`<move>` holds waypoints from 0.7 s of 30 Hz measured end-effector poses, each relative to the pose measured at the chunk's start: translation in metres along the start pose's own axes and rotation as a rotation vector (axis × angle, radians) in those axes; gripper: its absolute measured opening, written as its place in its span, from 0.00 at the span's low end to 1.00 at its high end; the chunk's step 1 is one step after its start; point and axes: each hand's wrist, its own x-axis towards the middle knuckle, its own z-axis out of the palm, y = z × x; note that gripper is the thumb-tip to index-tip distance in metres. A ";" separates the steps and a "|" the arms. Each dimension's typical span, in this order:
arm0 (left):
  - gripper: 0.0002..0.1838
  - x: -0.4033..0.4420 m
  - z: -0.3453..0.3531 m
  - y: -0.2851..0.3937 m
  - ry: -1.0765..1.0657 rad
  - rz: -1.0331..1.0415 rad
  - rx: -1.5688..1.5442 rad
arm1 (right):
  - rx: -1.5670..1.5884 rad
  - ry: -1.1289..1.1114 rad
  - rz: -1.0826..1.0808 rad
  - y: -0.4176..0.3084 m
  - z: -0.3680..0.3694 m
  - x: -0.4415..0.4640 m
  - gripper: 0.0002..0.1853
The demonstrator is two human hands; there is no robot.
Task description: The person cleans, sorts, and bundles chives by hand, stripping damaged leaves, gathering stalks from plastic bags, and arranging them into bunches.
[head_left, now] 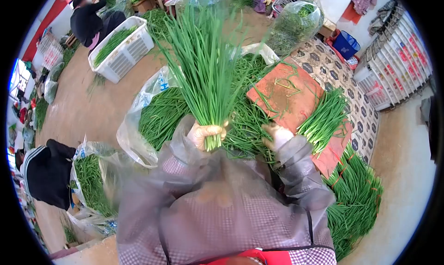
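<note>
A tall bunch of long green stalks [201, 75] stands upright in my left hand [206, 134], whose fingers wrap round its pale lower ends. My right hand [279, 136] is low over the loose greens [247, 131], beside the lower left edge of an orange board [291, 96]. Its fingers are blurred, so whether they hold anything is unclear. Cut scraps lie on the board. To the right of my right hand, a pile of trimmed stalks [326, 119] rests with its pale ends toward me.
Tied bundles [356, 195] lie at the lower right. An open plastic bag of greens [162, 112] is left of centre. Farther off are a white crate [125, 57], a blue basket [346, 45], stacked white crates [393, 57] and two people [88, 20] [46, 172] at the left.
</note>
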 end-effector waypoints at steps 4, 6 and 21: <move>0.26 0.000 0.006 -0.008 0.003 0.045 0.090 | 1.076 0.263 0.111 -0.045 -0.094 0.031 0.21; 0.26 0.000 0.013 -0.011 -0.008 0.040 0.088 | 1.007 0.315 0.058 -0.064 -0.135 0.045 0.21; 0.28 -0.008 -0.003 0.002 0.026 0.101 0.305 | 1.242 0.693 0.265 -0.006 -0.133 0.118 0.07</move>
